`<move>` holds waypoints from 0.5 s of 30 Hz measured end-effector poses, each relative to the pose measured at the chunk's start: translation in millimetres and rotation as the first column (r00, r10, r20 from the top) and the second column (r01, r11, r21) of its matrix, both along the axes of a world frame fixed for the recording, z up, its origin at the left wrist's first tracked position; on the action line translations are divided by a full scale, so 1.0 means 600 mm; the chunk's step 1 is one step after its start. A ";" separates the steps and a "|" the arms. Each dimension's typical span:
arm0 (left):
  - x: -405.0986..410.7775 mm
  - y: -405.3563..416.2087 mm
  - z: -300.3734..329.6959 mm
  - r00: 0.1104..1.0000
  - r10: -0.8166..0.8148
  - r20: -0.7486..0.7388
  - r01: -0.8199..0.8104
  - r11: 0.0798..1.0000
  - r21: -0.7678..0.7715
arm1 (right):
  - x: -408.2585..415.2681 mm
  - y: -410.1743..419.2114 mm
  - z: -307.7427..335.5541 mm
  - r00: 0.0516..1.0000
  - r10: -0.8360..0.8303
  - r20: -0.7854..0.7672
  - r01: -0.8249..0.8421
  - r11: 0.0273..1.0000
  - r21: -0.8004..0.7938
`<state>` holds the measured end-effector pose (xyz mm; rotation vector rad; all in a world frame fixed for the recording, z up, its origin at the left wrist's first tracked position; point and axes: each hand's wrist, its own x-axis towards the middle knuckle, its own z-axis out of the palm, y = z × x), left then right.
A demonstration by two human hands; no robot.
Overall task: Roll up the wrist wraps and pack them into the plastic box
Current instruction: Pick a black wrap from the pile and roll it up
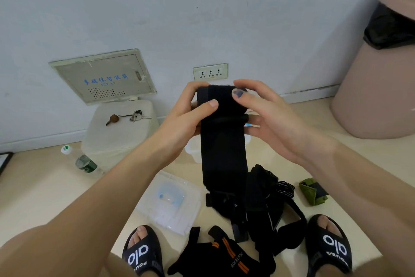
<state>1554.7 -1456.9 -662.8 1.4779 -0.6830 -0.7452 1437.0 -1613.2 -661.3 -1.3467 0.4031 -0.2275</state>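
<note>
Left hand [190, 110] and right hand [267, 115] both grip the rolled top of a black wrap [222, 142], tail hanging; the box [195, 151] sits behind it, bare floor [45, 187] leftward

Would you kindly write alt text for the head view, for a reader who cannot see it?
Both hands, left hand and right hand, grip the rolled top of a black wrist wrap whose tail hangs down. More wraps and a clear plastic lid lie on the floor.
</note>
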 end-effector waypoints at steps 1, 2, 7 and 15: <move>0.002 0.001 0.001 1.000 -0.002 0.017 0.002 1.000 -0.005 | -0.001 0.001 0.001 0.999 0.013 -0.031 -0.013 1.000 0.000; 0.004 0.002 0.002 0.999 -0.009 0.033 0.010 1.000 -0.007 | -0.001 0.002 0.001 0.999 0.019 -0.049 -0.020 1.000 -0.007; 0.006 0.006 0.001 0.996 -0.048 0.077 0.051 0.998 -0.026 | 0.001 0.007 0.001 1.000 -0.029 -0.004 0.029 0.999 -0.030; 0.001 0.006 0.001 0.999 -0.030 0.016 0.030 1.000 0.008 | -0.004 0.004 -0.003 0.997 -0.019 0.073 0.024 0.997 -0.073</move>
